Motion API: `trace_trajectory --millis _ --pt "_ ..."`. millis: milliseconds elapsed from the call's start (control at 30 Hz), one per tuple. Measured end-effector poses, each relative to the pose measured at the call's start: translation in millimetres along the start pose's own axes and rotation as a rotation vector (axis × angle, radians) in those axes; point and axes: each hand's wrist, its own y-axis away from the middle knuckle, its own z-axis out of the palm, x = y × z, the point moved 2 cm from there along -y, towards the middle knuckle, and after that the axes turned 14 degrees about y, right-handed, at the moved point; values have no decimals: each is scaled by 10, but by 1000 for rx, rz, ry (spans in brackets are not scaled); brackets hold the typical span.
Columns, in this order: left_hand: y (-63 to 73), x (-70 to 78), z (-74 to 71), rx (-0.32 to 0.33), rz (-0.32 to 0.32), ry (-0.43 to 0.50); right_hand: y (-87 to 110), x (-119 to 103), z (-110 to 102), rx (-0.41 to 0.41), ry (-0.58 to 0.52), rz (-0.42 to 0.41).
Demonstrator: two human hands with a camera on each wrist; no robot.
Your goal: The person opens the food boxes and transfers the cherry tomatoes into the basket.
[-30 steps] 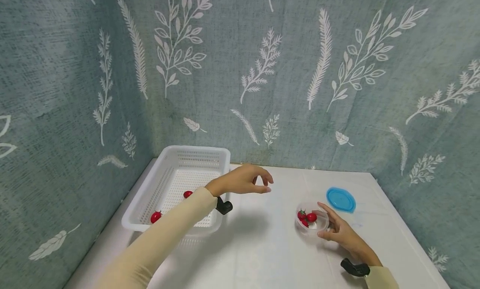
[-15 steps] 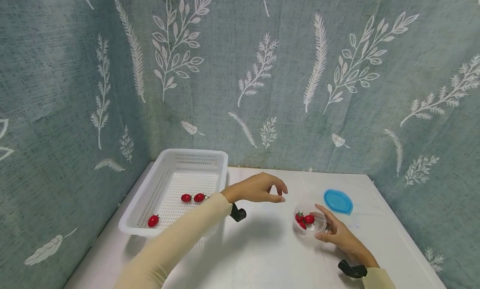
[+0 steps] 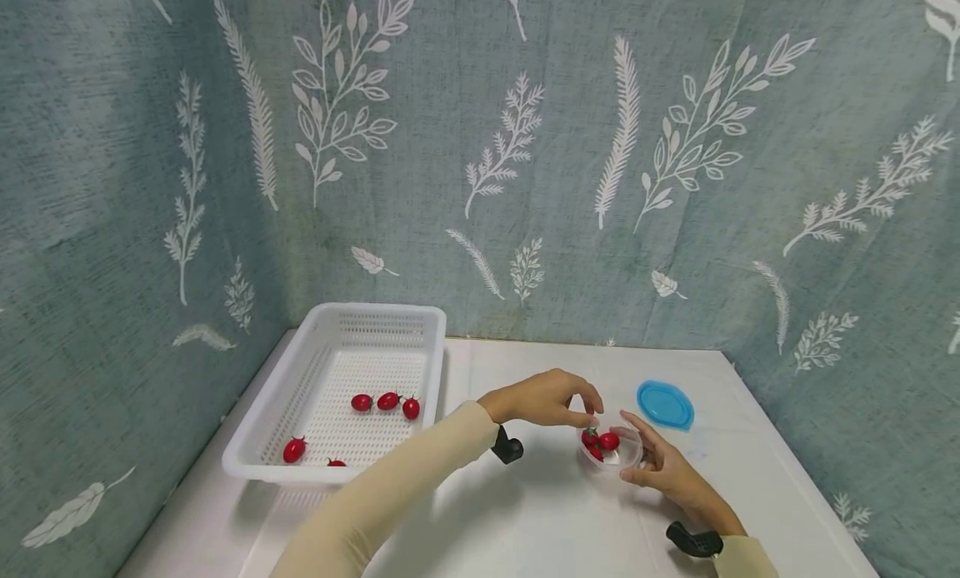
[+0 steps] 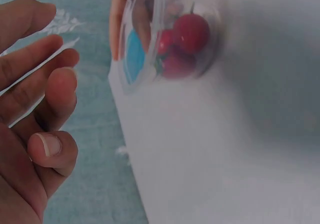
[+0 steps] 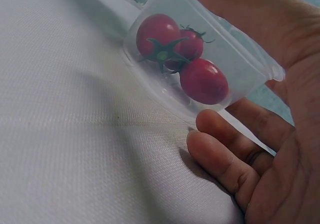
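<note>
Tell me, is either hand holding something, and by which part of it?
The right hand holds the clear container by its outer side wall. The left hand holds nothing; it is near the container's rim.

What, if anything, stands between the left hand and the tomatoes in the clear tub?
From above, nothing visible: the clear tub is open and the blue lid lies apart on the table. From the side, the tub's clear wall stands between the left hand and the tomatoes.

A table (image 3: 540,511) bears basket (image 3: 375,368), lid (image 3: 665,405) and, seemingly, tub (image 3: 626,451).
</note>
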Motion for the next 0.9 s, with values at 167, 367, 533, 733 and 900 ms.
trace_trajectory --millis 167,367,533,733,900 --pt "-112 -1 125 3 12 9 12 24 -6 6 1 3" --pt "-190 -81 299 34 -22 28 0 36 -10 -3 -12 -19" --pt "-232 -164 482 84 -66 -22 5 28 -2 -9 -22 -36" --pt "-291 -155 655 116 -119 -231 16 27 1 -5 -23 -48" --pt "-356 -108 719 90 -158 -390 13 16 5 4 -32 -52"
